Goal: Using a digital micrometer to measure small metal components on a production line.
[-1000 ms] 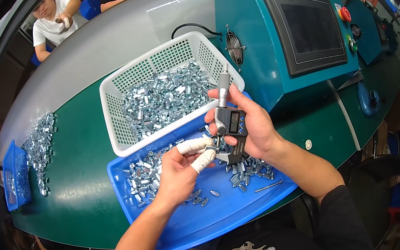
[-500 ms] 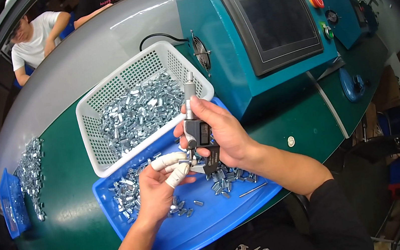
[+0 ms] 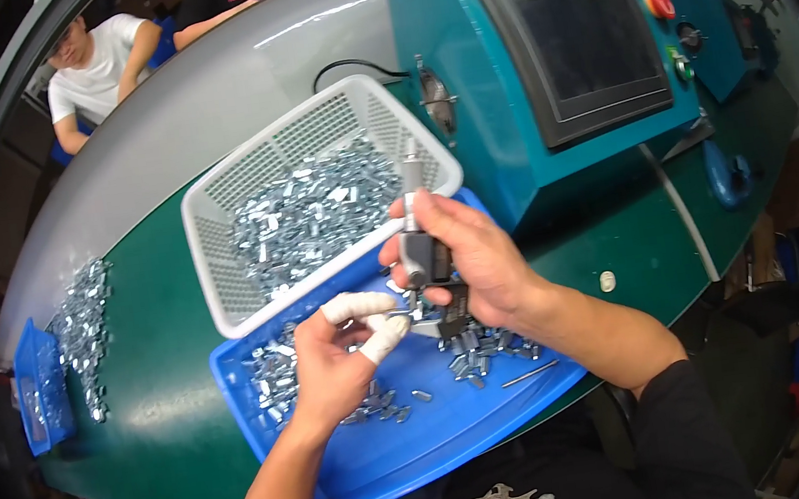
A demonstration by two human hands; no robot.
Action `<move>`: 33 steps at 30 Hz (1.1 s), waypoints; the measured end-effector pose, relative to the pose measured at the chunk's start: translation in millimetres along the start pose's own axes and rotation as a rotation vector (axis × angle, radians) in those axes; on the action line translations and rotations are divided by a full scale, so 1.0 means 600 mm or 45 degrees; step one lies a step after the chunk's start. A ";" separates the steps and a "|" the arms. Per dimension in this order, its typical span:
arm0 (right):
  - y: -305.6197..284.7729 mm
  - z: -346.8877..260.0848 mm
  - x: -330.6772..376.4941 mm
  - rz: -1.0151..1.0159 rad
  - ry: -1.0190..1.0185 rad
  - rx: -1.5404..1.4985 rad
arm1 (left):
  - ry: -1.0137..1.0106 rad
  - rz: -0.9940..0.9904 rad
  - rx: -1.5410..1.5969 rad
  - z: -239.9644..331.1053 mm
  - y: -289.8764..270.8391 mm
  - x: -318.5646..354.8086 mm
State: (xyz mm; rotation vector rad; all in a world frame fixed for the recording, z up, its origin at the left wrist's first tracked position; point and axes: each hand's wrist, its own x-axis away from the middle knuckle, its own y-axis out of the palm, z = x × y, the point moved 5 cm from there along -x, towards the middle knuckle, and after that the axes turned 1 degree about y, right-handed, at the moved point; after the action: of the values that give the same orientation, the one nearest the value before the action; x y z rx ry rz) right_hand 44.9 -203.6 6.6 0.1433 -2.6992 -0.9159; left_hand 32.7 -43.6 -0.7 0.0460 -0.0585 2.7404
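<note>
My right hand (image 3: 484, 264) is wrapped round a digital micrometer (image 3: 423, 252), held upright with its thimble end pointing away and its frame nearest me. Beside the micrometer's jaws, my left hand (image 3: 326, 365) pinches a small silvery metal piece (image 3: 397, 316) between thumb and forefinger, both covered in white finger cots. Fingertips hide most of that piece, so I cannot tell whether the jaws touch it. Below both hands is a blue tray (image 3: 417, 459) with many loose metal pieces (image 3: 478, 348) scattered in it.
Against the tray's far edge stands a white perforated basket (image 3: 219, 278) full of metal pieces. A teal machine (image 3: 489, 86) with a dark screen is at right. A thin metal rod (image 3: 529, 374) lies in the tray. Far left are a pile (image 3: 86, 336) and a small blue bin (image 3: 33, 399). People sit opposite.
The whole view has shifted, so everything appears farther right. Both hands keep their holds, with the left fingertips still beside the micrometer's jaws.
</note>
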 end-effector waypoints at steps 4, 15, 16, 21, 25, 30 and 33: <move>-0.008 -0.007 0.002 0.031 -0.061 0.023 | -0.046 -0.045 0.056 -0.007 0.010 -0.011; -0.005 -0.006 0.013 0.111 -0.012 0.031 | 0.087 0.043 -0.075 -0.005 -0.011 -0.013; 0.000 -0.006 0.010 0.096 -0.017 0.031 | 0.226 0.140 -0.129 0.005 -0.027 -0.016; 0.000 -0.005 0.008 0.091 -0.020 -0.049 | 0.470 0.711 -0.373 0.042 -0.069 -0.010; -0.012 -0.009 0.009 0.093 -0.019 -0.086 | 0.440 0.125 -0.762 0.012 0.002 -0.002; 0.003 -0.008 0.011 0.057 0.014 -0.001 | 0.298 -0.253 -1.328 -0.045 0.081 0.030; 0.002 -0.002 0.007 0.020 0.051 0.029 | 0.370 -0.314 -1.217 -0.061 0.078 0.014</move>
State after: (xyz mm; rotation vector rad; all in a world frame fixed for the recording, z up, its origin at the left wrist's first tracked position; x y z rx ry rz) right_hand 41.1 -204.1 9.6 0.1438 -2.6707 -0.8687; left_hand 5.6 -81.5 -38.3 -0.5580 -1.1593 2.1834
